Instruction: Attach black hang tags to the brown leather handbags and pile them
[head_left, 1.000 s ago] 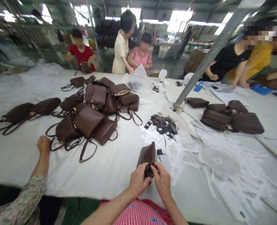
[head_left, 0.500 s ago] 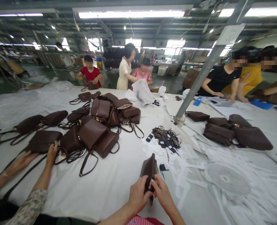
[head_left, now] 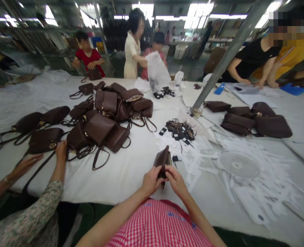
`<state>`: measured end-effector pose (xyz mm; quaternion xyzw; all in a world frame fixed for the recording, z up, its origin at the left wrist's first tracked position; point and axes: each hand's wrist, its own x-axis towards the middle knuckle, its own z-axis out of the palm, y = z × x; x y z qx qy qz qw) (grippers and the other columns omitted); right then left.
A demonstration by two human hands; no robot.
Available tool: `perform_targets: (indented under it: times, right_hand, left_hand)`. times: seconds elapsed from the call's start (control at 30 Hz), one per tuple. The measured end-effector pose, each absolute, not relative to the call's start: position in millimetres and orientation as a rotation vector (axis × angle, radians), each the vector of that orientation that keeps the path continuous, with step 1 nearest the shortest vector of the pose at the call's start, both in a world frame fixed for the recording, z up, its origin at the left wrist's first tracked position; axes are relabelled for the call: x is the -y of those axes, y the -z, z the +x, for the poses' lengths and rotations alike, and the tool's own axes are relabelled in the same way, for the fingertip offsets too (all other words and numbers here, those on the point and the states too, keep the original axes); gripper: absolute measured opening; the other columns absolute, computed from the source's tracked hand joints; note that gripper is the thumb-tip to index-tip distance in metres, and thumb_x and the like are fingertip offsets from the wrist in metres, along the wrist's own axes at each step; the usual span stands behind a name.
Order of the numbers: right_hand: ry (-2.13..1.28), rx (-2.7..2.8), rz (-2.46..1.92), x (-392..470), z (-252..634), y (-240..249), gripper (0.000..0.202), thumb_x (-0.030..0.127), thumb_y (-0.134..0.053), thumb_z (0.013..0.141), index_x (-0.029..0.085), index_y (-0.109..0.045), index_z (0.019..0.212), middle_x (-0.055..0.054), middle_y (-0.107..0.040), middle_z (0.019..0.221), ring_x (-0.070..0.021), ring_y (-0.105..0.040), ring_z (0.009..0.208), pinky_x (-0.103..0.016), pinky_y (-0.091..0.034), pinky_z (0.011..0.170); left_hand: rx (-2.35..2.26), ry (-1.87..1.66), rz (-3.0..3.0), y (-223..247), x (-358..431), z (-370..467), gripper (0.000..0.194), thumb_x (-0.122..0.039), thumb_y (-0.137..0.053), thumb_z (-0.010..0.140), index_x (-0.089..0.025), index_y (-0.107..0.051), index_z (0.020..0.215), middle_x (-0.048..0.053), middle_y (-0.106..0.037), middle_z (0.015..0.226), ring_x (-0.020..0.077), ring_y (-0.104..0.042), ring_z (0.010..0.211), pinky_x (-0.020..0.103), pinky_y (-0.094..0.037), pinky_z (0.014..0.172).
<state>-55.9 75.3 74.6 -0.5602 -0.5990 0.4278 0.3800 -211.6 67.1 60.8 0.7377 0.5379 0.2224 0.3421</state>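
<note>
A small dark brown leather bag (head_left: 161, 158) stands on edge over the white table, close in front of me. My left hand (head_left: 152, 179) grips its left side, thumb toward me. On the other side my right hand (head_left: 175, 177) pinches the edge near the opening, where a thin gold-coloured line shows. The fingers hide the bag's lower part. Just beyond it lies a black tag (head_left: 176, 159), and farther off a heap of black tags with cords (head_left: 180, 130).
Brown bags with straps (head_left: 100, 128) are piled left of centre; more brown bags (head_left: 272, 125) lie at right. A white fan (head_left: 238, 164) rests among paper strips. A slanted metal post (head_left: 218, 65) rises from the table. A co-worker's hands (head_left: 61, 151) touch a bag at left.
The view has tilted down, showing more of my checked apron. Both hands stay on the brown bag. At left, the co-worker's bag has turned, showing its clasp. The white plastic bag across the table has lifted.
</note>
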Motion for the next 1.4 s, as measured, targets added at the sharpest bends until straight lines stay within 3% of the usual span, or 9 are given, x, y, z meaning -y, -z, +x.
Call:
perform_targets:
  times: [0.1,0.27,0.4,0.53,0.67,0.83,1.07,1.2,1.4]
  right_hand:
    - [-0.97,1.547,-1.523,-79,-47,-66,0.025,0.033,-0.046,0.08,0.02,-0.065,0.09,-0.011,-0.063,0.098,-0.0247,-0.06,0.094,-0.038,-0.056,0.069]
    - [-0.842,1.558,-1.69,-83,-45,-59,0.024,0.026,-0.049,0.08,0.017,-0.058,0.1,-0.008,-0.056,0.098,-0.0178,-0.058,0.077,-0.034,-0.053,0.067]
    - [-0.675,1.905,-1.581,-89,-48,-65,0.022,0.018,-0.049,0.079,0.017,-0.058,0.099,-0.009,-0.053,0.095,-0.0202,-0.054,0.084,-0.035,-0.05,0.075]
    - [-0.566,2.029,-1.588,-94,-49,-69,0.019,0.016,-0.049,0.078,0.018,-0.058,0.095,-0.008,-0.052,0.09,-0.021,-0.051,0.084,-0.034,-0.047,0.077]
    - [-0.684,2.027,-1.622,-99,-43,-69,0.02,0.018,-0.052,0.077,0.017,-0.056,0.097,-0.007,-0.057,0.09,-0.0191,-0.053,0.078,-0.031,-0.046,0.073]
    - [-0.796,2.09,-1.596,-110,-32,-67,0.011,0.021,-0.047,0.086,0.018,-0.056,0.092,-0.005,-0.062,0.083,-0.0183,-0.057,0.077,-0.03,-0.045,0.073]
    - [-0.489,2.438,-1.678,-122,-33,-76,0.015,0.013,-0.042,0.089,0.016,-0.056,0.093,-0.009,-0.059,0.088,-0.0204,-0.055,0.082,-0.03,-0.042,0.072]
    - [-0.319,2.67,-1.629,-122,-36,-81,0.021,0.005,-0.037,0.089,0.016,-0.055,0.093,-0.012,-0.057,0.091,-0.0211,-0.054,0.081,-0.029,-0.038,0.066]
    - [-0.245,2.77,-1.701,-131,-31,-83,0.02,0.01,-0.035,0.093,0.017,-0.054,0.094,-0.011,-0.059,0.092,-0.0188,-0.057,0.074,-0.029,-0.031,0.055]
  left_hand:
    - [-1.395,-0.527,1.932,-61,-70,-211,0.052,-0.029,-0.059,0.085,-0.025,-0.043,0.135,0.006,-0.058,0.111,0.0215,-0.059,0.101,0.036,-0.051,0.088]
    - [-1.401,-0.494,1.98,-56,-70,-210,0.056,-0.032,-0.059,0.087,-0.025,-0.039,0.139,0.005,-0.056,0.11,0.0209,-0.059,0.098,0.035,-0.051,0.085]
    - [-1.379,-0.52,2.035,-53,-68,-212,0.052,-0.03,-0.057,0.088,-0.025,-0.04,0.137,0.004,-0.054,0.105,0.0192,-0.057,0.094,0.032,-0.051,0.083]
    - [-1.352,-0.496,2.065,-53,-70,-213,0.038,-0.027,-0.056,0.088,-0.023,-0.05,0.126,0.004,-0.052,0.101,0.0183,-0.056,0.091,0.03,-0.05,0.081]
    - [-1.355,-0.537,2.056,-57,-72,-213,0.023,-0.025,-0.057,0.087,-0.02,-0.056,0.109,0.004,-0.052,0.099,0.0184,-0.053,0.093,0.03,-0.048,0.082]
    - [-1.365,-0.554,2.014,-56,-71,-210,0.01,-0.02,-0.056,0.085,-0.02,-0.059,0.095,0.004,-0.049,0.096,0.018,-0.05,0.091,0.031,-0.047,0.083]
    - [-1.353,-0.658,1.998,-52,-82,-215,0.015,-0.012,-0.05,0.082,-0.019,-0.06,0.09,0.004,-0.047,0.097,0.0175,-0.048,0.091,0.032,-0.046,0.085]
    - [-1.332,-0.703,1.99,-53,-90,-220,0.021,-0.009,-0.048,0.079,-0.019,-0.061,0.093,0.006,-0.048,0.109,0.0182,-0.048,0.099,0.034,-0.045,0.092]
    - [-1.291,-0.77,1.981,-46,-93,-220,0.022,-0.008,-0.05,0.078,-0.016,-0.061,0.095,0.009,-0.05,0.117,0.0216,-0.047,0.109,0.038,-0.042,0.099]
